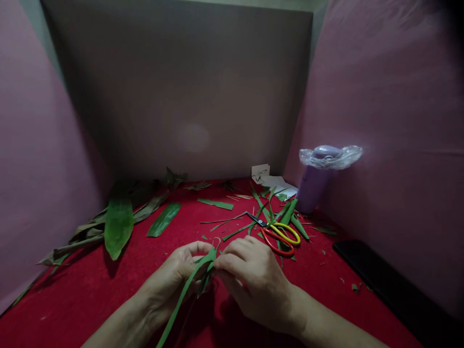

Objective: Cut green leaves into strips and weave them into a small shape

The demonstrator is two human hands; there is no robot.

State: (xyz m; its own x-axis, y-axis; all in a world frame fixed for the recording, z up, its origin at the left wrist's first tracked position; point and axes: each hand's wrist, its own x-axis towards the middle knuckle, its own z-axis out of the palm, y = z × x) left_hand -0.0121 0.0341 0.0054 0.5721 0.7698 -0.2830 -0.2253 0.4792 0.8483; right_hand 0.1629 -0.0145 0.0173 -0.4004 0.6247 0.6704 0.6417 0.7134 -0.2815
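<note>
Near the black scissors (pixel 260 222) with red-and-yellow handles, the left hand (pixel 170 273) clamps a folded green leaf strip (pixel 189 281), and the right hand (pixel 252 273), pinching its edge, should press gently.

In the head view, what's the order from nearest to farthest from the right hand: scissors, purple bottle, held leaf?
1. Held leaf: right at the right hand's fingers, on its left side.
2. Scissors: just beyond the hand, ahead and slightly right.
3. Purple bottle: farther back, right.

The leaf strip (pixel 183 294) is green; scissor handles (pixel 280 235), red and yellow; tabletop (pixel 119 290), red.
</note>
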